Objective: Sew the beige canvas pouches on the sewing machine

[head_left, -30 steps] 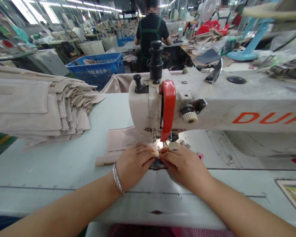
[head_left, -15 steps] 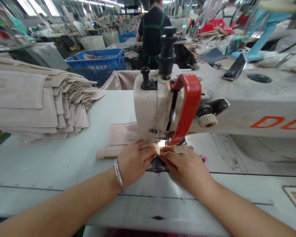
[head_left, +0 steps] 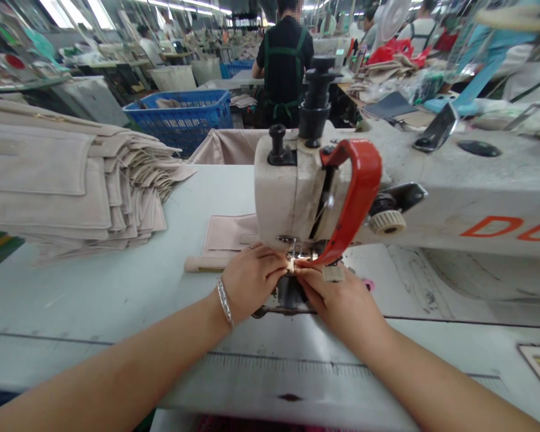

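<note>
My left hand [head_left: 252, 281] and my right hand [head_left: 337, 300] meet fingertip to fingertip under the head of a white sewing machine [head_left: 297, 192] with a red guard [head_left: 355, 198]. Both hands are closed in a pinch on a narrow beige strap [head_left: 290, 265] right at the needle. A beige fabric piece [head_left: 227, 235] lies flat behind my left hand, partly under the machine head, with a rolled strap end [head_left: 198, 264] sticking out to the left. A silver bangle is on my left wrist.
A tall stack of folded beige fabric pieces [head_left: 67, 186] sits on the table at the left. A blue plastic crate [head_left: 184, 117] stands behind the table. A person in a black shirt [head_left: 283, 60] works with their back turned. The machine arm [head_left: 477, 198] spans the right side.
The view shifted slightly, so the machine head appears further right and tilted. My hands stay pinched on the strap at the needle and have edged a little forward.
</note>
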Demonstrator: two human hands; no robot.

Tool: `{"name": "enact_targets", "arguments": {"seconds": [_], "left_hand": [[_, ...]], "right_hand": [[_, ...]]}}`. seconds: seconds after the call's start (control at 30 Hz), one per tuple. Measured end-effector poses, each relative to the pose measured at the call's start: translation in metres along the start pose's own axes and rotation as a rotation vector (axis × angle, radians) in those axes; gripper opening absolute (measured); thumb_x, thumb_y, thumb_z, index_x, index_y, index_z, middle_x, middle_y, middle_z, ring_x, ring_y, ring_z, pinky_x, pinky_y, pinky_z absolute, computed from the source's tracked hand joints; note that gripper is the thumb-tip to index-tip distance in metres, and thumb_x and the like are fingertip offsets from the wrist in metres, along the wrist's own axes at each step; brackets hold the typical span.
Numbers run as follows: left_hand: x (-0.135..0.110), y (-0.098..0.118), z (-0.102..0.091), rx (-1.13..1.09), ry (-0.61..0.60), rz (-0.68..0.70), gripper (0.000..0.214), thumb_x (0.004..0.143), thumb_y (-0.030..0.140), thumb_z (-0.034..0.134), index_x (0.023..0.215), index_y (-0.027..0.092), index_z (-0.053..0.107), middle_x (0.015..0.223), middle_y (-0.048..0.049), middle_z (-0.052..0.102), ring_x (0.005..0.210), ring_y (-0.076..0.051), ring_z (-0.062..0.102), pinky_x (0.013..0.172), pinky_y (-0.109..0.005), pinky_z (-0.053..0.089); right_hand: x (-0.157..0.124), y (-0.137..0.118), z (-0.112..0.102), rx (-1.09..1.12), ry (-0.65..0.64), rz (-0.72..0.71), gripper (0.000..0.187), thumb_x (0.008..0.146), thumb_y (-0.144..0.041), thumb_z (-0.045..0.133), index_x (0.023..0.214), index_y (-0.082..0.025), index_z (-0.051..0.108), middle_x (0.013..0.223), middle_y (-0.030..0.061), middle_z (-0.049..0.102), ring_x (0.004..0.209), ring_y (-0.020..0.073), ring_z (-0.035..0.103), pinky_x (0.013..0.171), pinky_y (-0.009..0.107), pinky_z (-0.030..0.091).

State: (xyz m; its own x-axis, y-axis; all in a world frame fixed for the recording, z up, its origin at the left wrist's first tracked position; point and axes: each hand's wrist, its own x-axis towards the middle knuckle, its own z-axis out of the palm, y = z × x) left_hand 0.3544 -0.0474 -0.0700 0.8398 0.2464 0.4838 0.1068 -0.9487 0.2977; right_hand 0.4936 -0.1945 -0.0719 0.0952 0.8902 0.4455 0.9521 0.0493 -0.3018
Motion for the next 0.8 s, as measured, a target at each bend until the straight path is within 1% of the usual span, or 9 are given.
{"name": "enact_targets", "arguments": {"seconds": [0.1,0.23,0.47,0.63,0.8], "left_hand": [[0.0003,-0.0004,0.0006,-0.002,0.007,-0.004,0.009,0.090,0.018,0.065,0.089,0.019,0.073,0.092,-0.0026,0.075,0.087,-0.020,0.069,0.084,-0.034,0.056],[0.0007,-0.0008,0.0023,-0.008,0.021,-0.004,0.008,0.089,0.016,0.066,0.089,0.019,0.073,0.092,-0.0033,0.075,0.088,-0.020,0.069,0.086,-0.035,0.056],[0.0015,-0.0008,0.0046,-0.007,0.038,-0.017,0.009,0.087,0.015,0.067,0.088,0.021,0.074,0.089,-0.0020,0.075,0.087,-0.019,0.068,0.086,-0.033,0.055],[0.0011,-0.0009,0.0042,-0.005,0.032,-0.031,0.008,0.087,0.015,0.068,0.088,0.021,0.074,0.090,-0.0027,0.075,0.088,-0.020,0.068,0.086,-0.033,0.055],[0.0017,-0.0020,0.0048,-0.012,0.024,-0.043,0.009,0.086,0.014,0.068,0.088,0.021,0.074,0.090,-0.0025,0.074,0.089,-0.019,0.068,0.087,-0.033,0.054]], "right_hand": [[-0.0001,0.0002,0.0008,0.007,-0.006,0.000,0.020,0.094,-0.014,0.052,0.093,-0.015,0.072,0.100,0.0132,0.071,0.088,0.0272,0.063,0.075,0.042,0.056],[-0.0008,0.0013,0.0021,0.022,-0.020,0.008,0.020,0.094,-0.013,0.051,0.097,-0.013,0.071,0.099,0.0137,0.071,0.092,0.0280,0.063,0.078,0.043,0.055],[-0.0013,0.0008,0.0037,0.045,-0.010,0.008,0.020,0.093,-0.011,0.051,0.098,-0.013,0.070,0.100,0.0127,0.071,0.092,0.0274,0.063,0.079,0.042,0.055],[-0.0019,0.0007,0.0056,0.042,-0.026,0.024,0.018,0.093,-0.010,0.053,0.100,-0.012,0.070,0.099,0.0132,0.071,0.093,0.0290,0.063,0.081,0.044,0.055],[-0.0027,0.0017,0.0078,0.057,-0.040,0.038,0.018,0.093,-0.011,0.054,0.102,-0.012,0.069,0.102,0.0129,0.070,0.097,0.0280,0.062,0.084,0.044,0.054]]}}
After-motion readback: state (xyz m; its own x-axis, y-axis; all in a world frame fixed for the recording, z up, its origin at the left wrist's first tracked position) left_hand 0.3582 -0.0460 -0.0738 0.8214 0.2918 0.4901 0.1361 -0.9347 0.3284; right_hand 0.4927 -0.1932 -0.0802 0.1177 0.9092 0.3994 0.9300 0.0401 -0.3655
